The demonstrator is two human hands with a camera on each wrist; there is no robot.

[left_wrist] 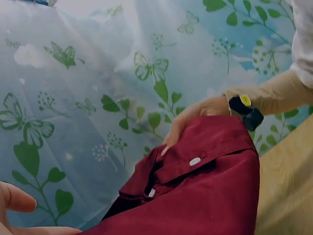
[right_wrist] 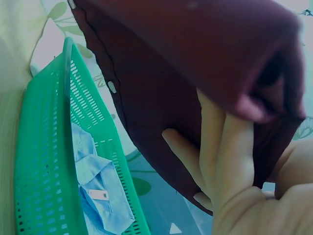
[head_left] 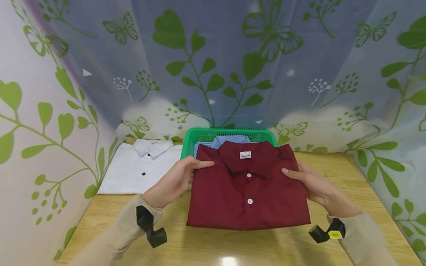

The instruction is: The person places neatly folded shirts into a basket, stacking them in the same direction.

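Right wrist view shows fingers [right_wrist: 239,152] largely hidden in the head view: those of the right hand [right_wrist: 244,196], nearly straight behind the folded maroon shirt [right_wrist: 151,112], plus a label [right_wrist: 98,195] on the light-blue shirt [right_wrist: 115,210] inside the green basket [right_wrist: 44,125]. In the head view, the maroon shirt is held before the basket, pinched at nine o'clock by the left hand [head_left: 176,179] and at three by the right, thumbs [head_left: 203,164] extended on its front. It looks smooth, collared, with a white tag [head_left: 245,154] towards twelve o'clock and two white buttons [head_left: 250,201].
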